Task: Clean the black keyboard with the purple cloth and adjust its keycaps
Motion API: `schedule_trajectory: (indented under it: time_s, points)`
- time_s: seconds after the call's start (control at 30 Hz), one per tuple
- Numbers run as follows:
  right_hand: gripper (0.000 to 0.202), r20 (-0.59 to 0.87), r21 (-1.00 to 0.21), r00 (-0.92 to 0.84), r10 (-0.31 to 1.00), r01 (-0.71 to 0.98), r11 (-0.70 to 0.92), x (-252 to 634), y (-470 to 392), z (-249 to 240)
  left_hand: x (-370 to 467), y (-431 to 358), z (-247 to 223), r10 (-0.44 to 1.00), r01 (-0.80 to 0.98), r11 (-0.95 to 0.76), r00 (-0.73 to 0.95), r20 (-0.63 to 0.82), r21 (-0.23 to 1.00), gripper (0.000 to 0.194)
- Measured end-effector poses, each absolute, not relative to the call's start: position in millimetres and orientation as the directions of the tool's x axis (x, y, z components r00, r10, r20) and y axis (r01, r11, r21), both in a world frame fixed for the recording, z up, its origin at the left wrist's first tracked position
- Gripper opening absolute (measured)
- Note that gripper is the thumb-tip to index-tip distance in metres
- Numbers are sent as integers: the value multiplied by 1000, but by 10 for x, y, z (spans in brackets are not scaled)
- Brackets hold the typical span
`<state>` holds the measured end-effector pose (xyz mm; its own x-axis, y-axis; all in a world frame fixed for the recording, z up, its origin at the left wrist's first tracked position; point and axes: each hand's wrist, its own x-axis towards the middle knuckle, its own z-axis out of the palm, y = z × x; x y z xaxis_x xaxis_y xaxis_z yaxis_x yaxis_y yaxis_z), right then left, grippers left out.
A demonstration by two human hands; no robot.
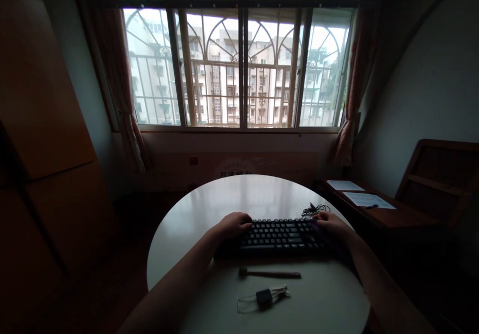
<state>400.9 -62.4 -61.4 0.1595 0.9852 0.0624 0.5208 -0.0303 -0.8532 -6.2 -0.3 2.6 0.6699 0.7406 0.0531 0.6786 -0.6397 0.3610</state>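
Note:
A black keyboard lies on the round white table. My left hand rests on its left end, the fingers curled over the keys and back edge. At its right end, my right hand has thumb and forefinger drawn together near the back corner, with dark purple material under the palm; what the fingers hold is too dark to make out. A coiled black cable lies just behind that hand. In front of the keyboard are a brush and a small black block with pale cords.
To the right stands a brown wooden bench with paper sheets and a pen. A barred window is behind the table, between tied curtains. A wooden cabinet stands on the left.

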Motion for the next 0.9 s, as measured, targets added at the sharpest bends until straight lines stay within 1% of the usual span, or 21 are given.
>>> schedule_trajectory:
  time_s: [0.3, 0.43, 0.57, 0.9]
  points:
    - [5, 79, -815, 217, 973, 575, -62, 3966, -625, -603, -57, 0, 25, 738, 675, -644, 672, 59, 360, 34]
    - [9, 85, -824, 232, 969, 563, -62, 3964, -602, -628, -59, 14, 13, 738, 678, -646, 673, 59, 351, 34]
    - [15, 96, -798, 240, 966, 599, -70, 3961, -608, -623, -59, 7, 16, 740, 680, -644, 669, 62, 352, 34]
    - [13, 93, -779, 226, 970, 623, -71, 3953, -636, -593, -61, -16, 34, 741, 678, -640, 670, 55, 361, 35]
